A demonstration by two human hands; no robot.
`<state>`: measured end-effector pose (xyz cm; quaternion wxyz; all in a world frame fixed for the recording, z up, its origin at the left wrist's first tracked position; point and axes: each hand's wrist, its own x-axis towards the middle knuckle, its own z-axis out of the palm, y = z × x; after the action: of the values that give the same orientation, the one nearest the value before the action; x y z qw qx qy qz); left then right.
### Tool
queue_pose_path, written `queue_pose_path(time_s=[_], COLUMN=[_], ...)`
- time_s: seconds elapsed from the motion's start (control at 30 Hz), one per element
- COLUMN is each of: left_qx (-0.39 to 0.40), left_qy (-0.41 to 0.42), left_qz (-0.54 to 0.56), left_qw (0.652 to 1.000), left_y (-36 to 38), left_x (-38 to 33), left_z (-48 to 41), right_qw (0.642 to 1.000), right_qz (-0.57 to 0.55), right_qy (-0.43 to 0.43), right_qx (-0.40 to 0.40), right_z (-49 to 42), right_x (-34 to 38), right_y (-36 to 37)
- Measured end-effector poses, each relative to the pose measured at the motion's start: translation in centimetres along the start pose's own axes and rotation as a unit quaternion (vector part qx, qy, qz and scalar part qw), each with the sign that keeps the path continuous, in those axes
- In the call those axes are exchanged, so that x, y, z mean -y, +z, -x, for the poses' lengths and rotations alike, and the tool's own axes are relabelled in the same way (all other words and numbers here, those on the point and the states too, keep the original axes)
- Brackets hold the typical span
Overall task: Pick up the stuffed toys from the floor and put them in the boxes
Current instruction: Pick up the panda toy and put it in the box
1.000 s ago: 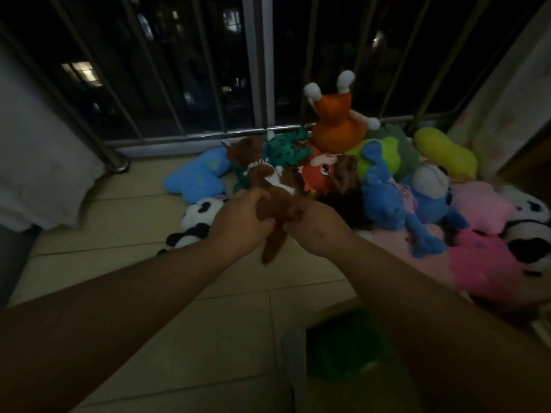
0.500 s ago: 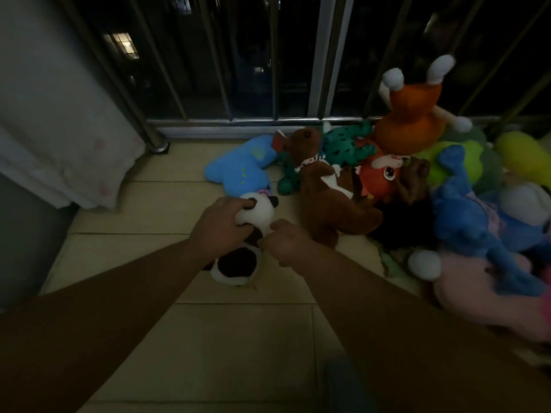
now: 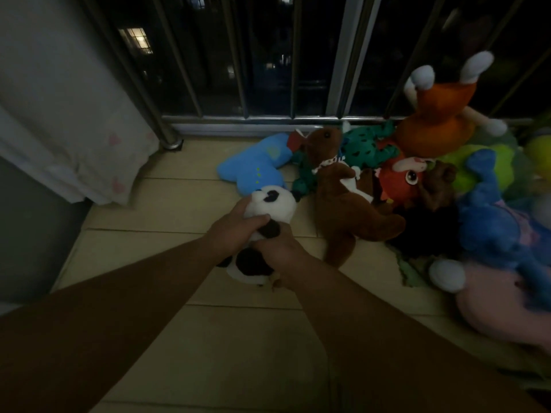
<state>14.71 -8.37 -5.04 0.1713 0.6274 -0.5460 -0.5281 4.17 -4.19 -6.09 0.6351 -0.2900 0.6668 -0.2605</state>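
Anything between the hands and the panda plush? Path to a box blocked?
Nothing is between them: the left hand and right hand both grip the panda plush directly. The brown plush lies close on its right, beside it, not over it. No box shows in this view, so that path cannot be judged.

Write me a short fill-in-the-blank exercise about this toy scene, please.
1. The left hand and the right hand both grip a black-and-white stuffed ____.
2. The brown kangaroo toy lies to the ____ of that held toy.
3. The plush with white feet by the railing is ____ in colour.
Missing words: panda; right; orange.
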Motion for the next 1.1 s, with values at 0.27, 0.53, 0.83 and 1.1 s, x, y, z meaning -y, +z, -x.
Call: queue_pose_path(time_s=[0.27,0.53,0.83,1.1], left_qx=[-0.082,-0.122,-0.022,0.083], left_qy=[0.111,0.174,0.239,0.189], left_qz=[-0.093,-0.041,-0.035,-0.059], left_qw=[0.986,0.976,0.97,0.977], left_y=[2.8,8.7,16.9,21.8], left_x=[-6.4,-14.1,-20.0,-21.3], left_z=[2.9,8.5,19.5,31.2], right_qw=[0.985,0.938,0.918,0.942], right_qz=[0.051,0.085,0.087,0.068], right_qy=[-0.13,-0.275,-0.263,-0.164], right_qx=[-0.099,-0.196,-0.283,-0.286], right_z=[6.8,15.1,27.5,40.2], right_x=[2.6,2.9,-0.9,-5.9], right_y=[-6.5,-13.6,-22.1,-25.1])
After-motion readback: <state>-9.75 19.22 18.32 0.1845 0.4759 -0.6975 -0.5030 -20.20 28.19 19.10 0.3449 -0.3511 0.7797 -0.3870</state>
